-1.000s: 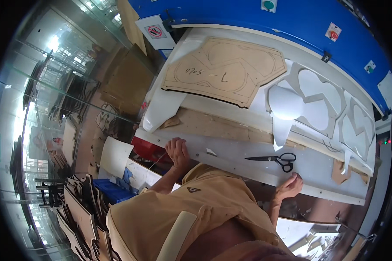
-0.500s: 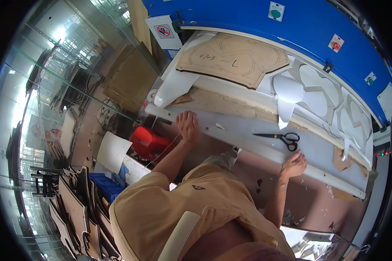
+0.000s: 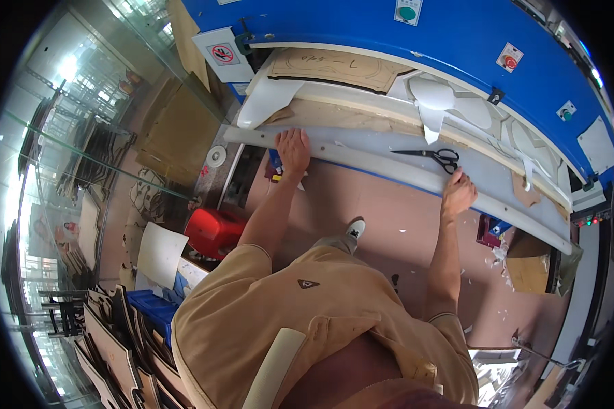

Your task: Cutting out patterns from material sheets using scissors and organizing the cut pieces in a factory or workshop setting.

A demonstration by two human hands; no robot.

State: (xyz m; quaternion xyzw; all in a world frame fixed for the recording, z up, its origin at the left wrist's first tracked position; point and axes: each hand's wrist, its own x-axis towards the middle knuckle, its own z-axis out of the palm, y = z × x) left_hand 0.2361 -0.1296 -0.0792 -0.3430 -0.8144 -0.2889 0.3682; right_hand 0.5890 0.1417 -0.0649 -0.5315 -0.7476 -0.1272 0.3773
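Note:
My left hand (image 3: 293,151) is closed over the left part of a long white front bar (image 3: 382,170), fingers bent across its top. Farther right, my right hand (image 3: 459,193) grips the same bar. The bar edges a pale sliding table (image 3: 358,140). Black scissors (image 3: 438,158) lie on the table, handles just beyond my right hand. Behind them, a brown cutting die board (image 3: 334,69) with handwritten marks rests on white sheet material (image 3: 269,102); its far part is hidden beneath the blue press (image 3: 348,24). Cut white sheet pieces (image 3: 433,95) lie to its right.
The press front carries a green button (image 3: 407,13) and a red button (image 3: 510,62). A red stool-like object (image 3: 213,232) stands at left, near a blue bin (image 3: 150,310) and stacked die boards (image 3: 112,341). Scraps lie on the floor beside a cardboard box (image 3: 527,262).
Both hands, still on the bar, have moved away from me, my arms straighter. The table has slid farther under the press with the die board, sheets and scissors, and more floor shows.

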